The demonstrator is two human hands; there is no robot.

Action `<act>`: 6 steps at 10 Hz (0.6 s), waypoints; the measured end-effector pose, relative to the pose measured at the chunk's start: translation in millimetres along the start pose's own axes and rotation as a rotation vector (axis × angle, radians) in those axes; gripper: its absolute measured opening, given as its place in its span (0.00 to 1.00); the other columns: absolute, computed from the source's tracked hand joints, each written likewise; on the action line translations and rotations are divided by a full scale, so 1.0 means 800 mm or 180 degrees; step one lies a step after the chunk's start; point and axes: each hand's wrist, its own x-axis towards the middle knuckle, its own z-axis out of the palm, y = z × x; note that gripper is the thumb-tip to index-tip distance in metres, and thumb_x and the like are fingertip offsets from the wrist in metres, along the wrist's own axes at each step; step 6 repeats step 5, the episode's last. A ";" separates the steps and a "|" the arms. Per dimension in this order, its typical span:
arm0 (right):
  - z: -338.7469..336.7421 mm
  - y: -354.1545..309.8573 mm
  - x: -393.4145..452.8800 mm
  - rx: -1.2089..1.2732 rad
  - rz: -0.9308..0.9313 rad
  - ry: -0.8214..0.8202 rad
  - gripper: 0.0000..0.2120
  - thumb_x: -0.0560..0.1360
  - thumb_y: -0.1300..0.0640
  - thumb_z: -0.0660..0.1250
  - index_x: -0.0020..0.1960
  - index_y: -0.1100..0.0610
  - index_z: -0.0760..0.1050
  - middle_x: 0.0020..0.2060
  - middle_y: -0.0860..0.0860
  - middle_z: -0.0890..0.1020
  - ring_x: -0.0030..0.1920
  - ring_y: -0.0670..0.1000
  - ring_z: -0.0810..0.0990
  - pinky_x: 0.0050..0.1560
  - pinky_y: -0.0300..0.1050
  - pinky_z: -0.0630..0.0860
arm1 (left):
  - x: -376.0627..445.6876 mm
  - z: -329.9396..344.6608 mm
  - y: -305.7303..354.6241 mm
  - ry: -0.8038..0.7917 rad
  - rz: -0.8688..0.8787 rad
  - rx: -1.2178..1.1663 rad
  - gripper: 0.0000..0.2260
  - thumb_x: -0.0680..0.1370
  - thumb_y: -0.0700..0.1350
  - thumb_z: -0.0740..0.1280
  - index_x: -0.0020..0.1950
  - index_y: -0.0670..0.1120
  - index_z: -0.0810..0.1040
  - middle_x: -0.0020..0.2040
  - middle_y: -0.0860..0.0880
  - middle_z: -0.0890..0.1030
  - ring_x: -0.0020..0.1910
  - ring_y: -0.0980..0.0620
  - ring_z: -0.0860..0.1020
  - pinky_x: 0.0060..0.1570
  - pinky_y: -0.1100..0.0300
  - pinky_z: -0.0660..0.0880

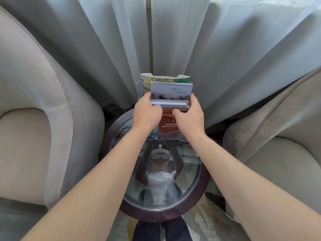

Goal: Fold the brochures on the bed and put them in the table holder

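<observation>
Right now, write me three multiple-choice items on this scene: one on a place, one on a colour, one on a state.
1. Where does the clear brochure holder stand?
A. on the round glass-topped table
B. on an armchair
C. on the floor

2. What colour is the front brochure in the holder?
A. green
B. red-orange
C. black

3. How is the blue-grey brochure stack held?
A. left hand only
B. by both, with the right hand
C. lying free

Answers: 1 A, its base rests on the glass; 2 B, red-orange cover shows between the hands; 3 B, fingers grip both sides.
</observation>
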 end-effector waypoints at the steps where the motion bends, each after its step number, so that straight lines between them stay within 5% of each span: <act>1: -0.001 0.004 0.002 0.0057 0.0160 -0.0020 0.35 0.73 0.55 0.69 0.77 0.49 0.60 0.69 0.48 0.73 0.66 0.49 0.73 0.66 0.54 0.73 | 0.001 0.002 -0.004 0.0026 -0.0239 -0.0431 0.21 0.80 0.43 0.60 0.74 0.52 0.67 0.68 0.50 0.74 0.64 0.49 0.74 0.58 0.49 0.78; 3: -0.004 0.027 -0.017 -0.0054 0.0473 0.0009 0.40 0.74 0.54 0.70 0.80 0.52 0.52 0.76 0.51 0.64 0.74 0.51 0.65 0.72 0.53 0.66 | -0.015 0.002 -0.022 0.0317 -0.0411 -0.0648 0.26 0.79 0.44 0.63 0.76 0.51 0.63 0.72 0.50 0.68 0.67 0.49 0.72 0.61 0.45 0.76; 5: -0.020 0.025 -0.058 -0.1094 -0.0240 0.0073 0.35 0.76 0.48 0.67 0.79 0.50 0.55 0.75 0.48 0.64 0.72 0.50 0.66 0.69 0.54 0.68 | -0.043 -0.035 -0.049 0.0130 0.0262 0.0608 0.25 0.77 0.44 0.67 0.74 0.49 0.67 0.74 0.47 0.67 0.72 0.47 0.65 0.68 0.46 0.71; 6: -0.020 0.025 -0.058 -0.1094 -0.0240 0.0073 0.35 0.76 0.48 0.67 0.79 0.50 0.55 0.75 0.48 0.64 0.72 0.50 0.66 0.69 0.54 0.68 | -0.043 -0.035 -0.049 0.0130 0.0262 0.0608 0.25 0.77 0.44 0.67 0.74 0.49 0.67 0.74 0.47 0.67 0.72 0.47 0.65 0.68 0.46 0.71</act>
